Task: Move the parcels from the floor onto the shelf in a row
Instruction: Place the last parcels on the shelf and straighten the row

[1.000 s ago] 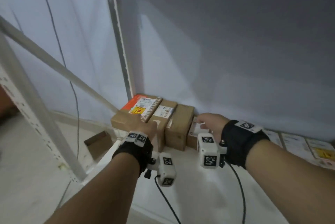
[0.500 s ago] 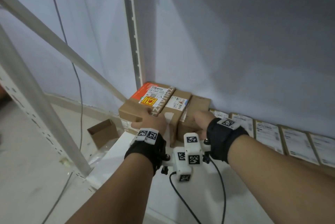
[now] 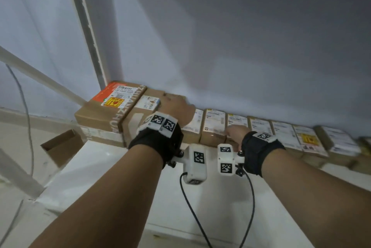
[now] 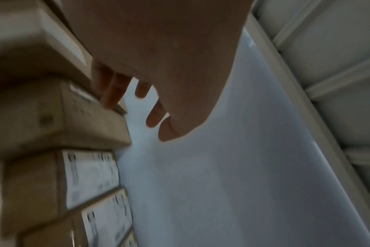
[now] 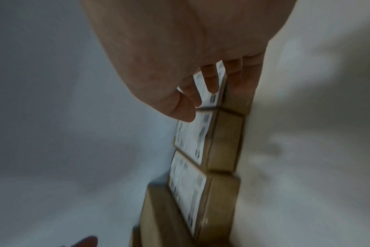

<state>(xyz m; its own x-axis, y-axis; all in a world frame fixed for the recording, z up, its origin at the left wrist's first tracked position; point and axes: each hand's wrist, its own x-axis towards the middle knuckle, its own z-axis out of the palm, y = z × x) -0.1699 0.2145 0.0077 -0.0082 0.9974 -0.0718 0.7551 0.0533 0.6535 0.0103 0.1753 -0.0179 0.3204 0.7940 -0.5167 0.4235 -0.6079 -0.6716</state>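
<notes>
On shelf [image 3: 220, 197]: both hands loose-fingered, left hand [image 3: 176, 108], right hand [image 3: 235, 132] resting atop parcels [image 3: 213, 125]

Brown parcels [image 3: 213, 127], white labels [image 3: 214, 119]

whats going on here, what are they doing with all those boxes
A person is lining up cardboard parcels along the back of a white shelf. The left hand rests on top of a tall brown parcel near the left end, next to the parcel with the orange label. The right hand touches the front of a low parcel in the row that runs off to the right. Neither hand is carrying anything.
</notes>
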